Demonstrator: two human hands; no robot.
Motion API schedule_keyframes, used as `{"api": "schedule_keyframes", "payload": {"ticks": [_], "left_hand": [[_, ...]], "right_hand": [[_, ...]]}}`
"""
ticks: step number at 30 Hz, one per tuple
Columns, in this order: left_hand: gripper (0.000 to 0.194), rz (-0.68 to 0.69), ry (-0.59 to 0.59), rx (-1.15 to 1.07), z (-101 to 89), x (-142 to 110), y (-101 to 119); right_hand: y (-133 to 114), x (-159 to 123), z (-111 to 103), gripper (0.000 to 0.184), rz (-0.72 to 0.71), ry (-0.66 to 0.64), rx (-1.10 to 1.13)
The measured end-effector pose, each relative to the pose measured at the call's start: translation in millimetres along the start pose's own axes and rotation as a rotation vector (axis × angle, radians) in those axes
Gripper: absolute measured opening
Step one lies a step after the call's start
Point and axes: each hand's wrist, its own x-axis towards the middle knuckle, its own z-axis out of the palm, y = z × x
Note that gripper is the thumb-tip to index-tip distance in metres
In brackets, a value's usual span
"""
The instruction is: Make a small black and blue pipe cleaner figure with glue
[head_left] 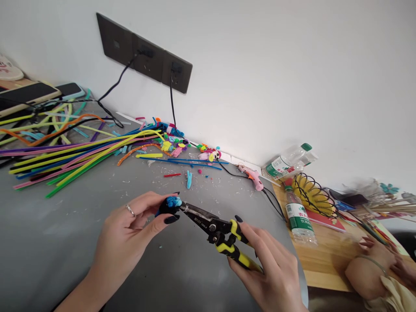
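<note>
Between thumb and fingers, my left hand (pixel 130 236) pinches a small fuzzy black-and-blue pipe cleaner piece (pixel 172 203). My right hand (pixel 268 260) is wrapped round the yellow-and-black handles of a pair of wire pliers (pixel 212 229). The pliers' nose points left, and its tip meets the blue side of the piece; whether the jaws grip it I cannot tell. Beyond my hands lie a short light-blue pipe cleaner scrap (pixel 189 179) and a red one (pixel 172 175). A heap of long coloured pipe cleaners (pixel 81 160) spreads to the left on the grey table (pixel 146 281).
Small pipe cleaner figures (pixel 209 154) line the wall beside a pink glue gun (pixel 253 177), whose cord runs right. Water bottles (pixel 299 216) and a yellow wire basket (pixel 313 197) stand right. Phones (pixel 29 95) lie far left. Another person's hand (pixel 373 255) rests on the wooden table.
</note>
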Motion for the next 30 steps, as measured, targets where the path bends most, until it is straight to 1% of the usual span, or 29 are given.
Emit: {"api": "schedule_keyframes", "payload": {"ticks": [5,10,14,22,30], "left_hand": [[0.014,0.03,0.053,0.026,1.5,-1.5,1.7],[0.013,0.051,0.078,0.04,4.5,-0.8,5.2],[0.011,0.068,0.092,0.087,4.6,-3.0,3.7],[0.013,0.049,0.093,0.107,6.6,-4.1,8.0],[0.021,0.06,0.06,0.092,4.0,-6.4,9.2]], "right_hand": [[0.4,-1.5,1.6,0.025,-0.025,0.014,-0.054],[0.1,-0.4,1.2,0.025,-0.04,0.024,-0.075],[-0.4,0.3,1.0,0.025,-0.044,0.019,-0.067],[-1.5,1.5,1.9,0.024,-0.046,0.032,-0.073],[-2.8,2.7,1.5,0.025,-0.041,0.029,-0.061]]}}
